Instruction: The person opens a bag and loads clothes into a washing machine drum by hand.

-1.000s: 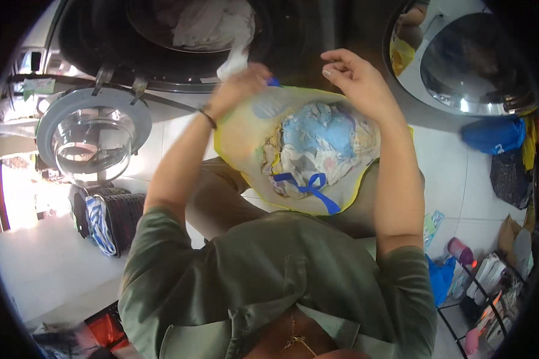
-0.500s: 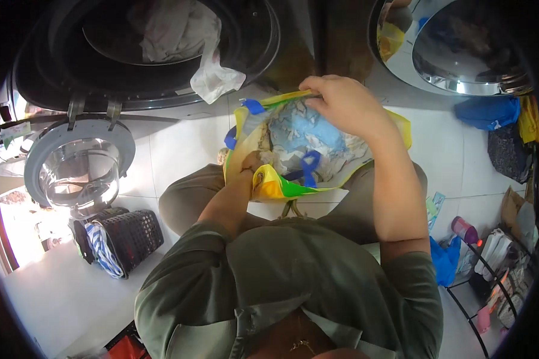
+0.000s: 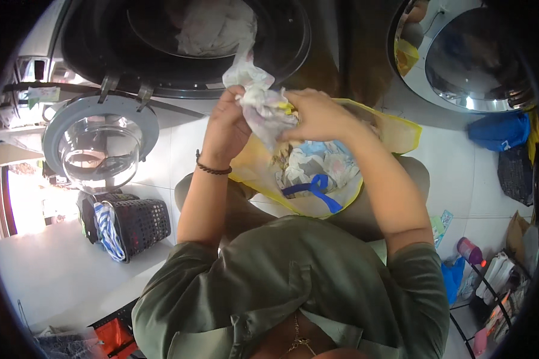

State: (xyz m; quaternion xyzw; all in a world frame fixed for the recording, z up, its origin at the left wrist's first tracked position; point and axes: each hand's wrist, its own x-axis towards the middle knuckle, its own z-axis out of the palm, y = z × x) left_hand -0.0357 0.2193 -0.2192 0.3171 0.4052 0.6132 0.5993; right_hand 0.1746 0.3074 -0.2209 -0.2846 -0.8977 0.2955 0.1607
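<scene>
A crumpled white cloth with pinkish patches is between my hands, above the bag. My left hand, a dark beaded bracelet at its wrist, pinches the cloth's left side. My right hand grips its right side; a bit of yellow shows by the fingers. Below, a yellow-edged bag with blue handles stands open between my knees, holding light blue and whitish clothes. Other white laundry lies in the open washer drum, one end hanging over the rim. Whether that end joins the held cloth, I cannot tell.
The washer's round glass door is swung open at the left. Below it, a black basket holds striped cloth. At the right are a second machine's round door, a blue bag, a purple bottle and a black wire rack.
My left hand has come up out of the bag and now grips a white cloth near the drum opening. My right hand has shifted left from the bag's rim onto that cloth.
</scene>
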